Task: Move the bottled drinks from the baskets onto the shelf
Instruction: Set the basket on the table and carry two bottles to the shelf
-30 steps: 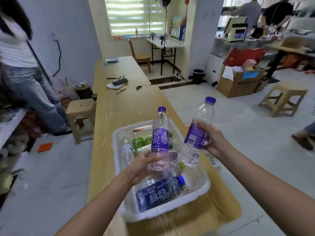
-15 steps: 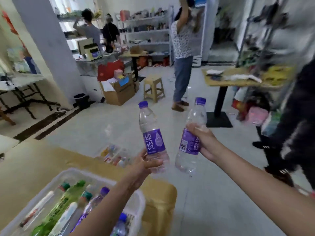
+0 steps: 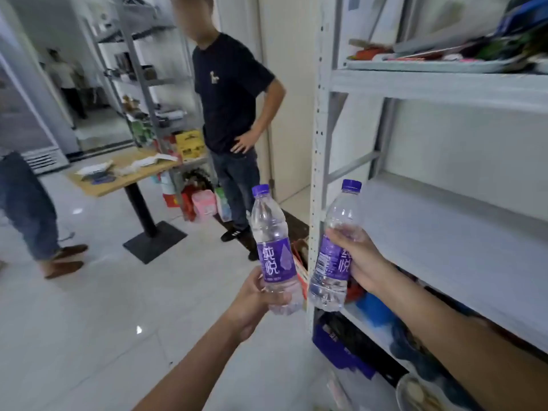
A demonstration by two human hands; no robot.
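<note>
— Between curled fingers (image 3: 261,280) of my left hand (image 3: 252,305): purple-label bottle (image 3: 274,250), upright, gripped near its base.
— Right side?
— My right hand (image 3: 360,262) wraps second bottle (image 3: 330,262) around the label, slightly tilted, by the shelf post (image 3: 318,143). Shelf board (image 3: 444,232) lies beyond those fingertips.

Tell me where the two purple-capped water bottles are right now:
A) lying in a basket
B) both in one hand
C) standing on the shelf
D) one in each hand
D: the left hand grips the purple-labelled water bottle near its base, and the right hand grips the second water bottle at its label, neither yet on the white shelf.
</note>
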